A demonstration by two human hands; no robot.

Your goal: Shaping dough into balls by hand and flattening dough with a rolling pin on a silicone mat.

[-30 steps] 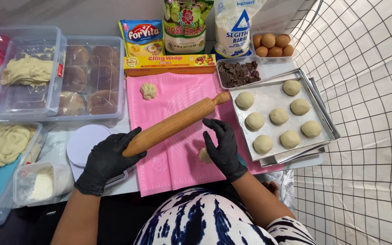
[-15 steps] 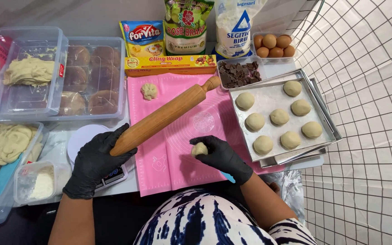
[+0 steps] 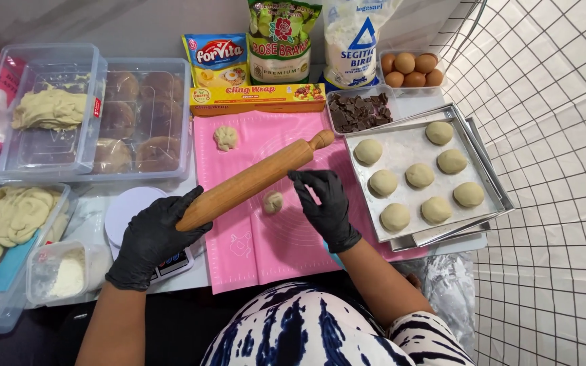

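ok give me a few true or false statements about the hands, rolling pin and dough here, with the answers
1. The left hand grips the wooden rolling pin. True.
2. The right hand holds an egg. False: it is beside a small dough ball on the pink mat.
3. The metal tray holds seven dough balls. True.
4. Both hands are bare. False: both wear black gloves.
5. The rolling pin lies flat on the tray. False: it is held tilted over the mat.

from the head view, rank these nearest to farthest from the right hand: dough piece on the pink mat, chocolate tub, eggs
1. Dough piece: on the pink mat, just left of the right hand.
2. Chocolate tub: past the mat's far right corner.
3. Eggs: far right, behind the chocolate.
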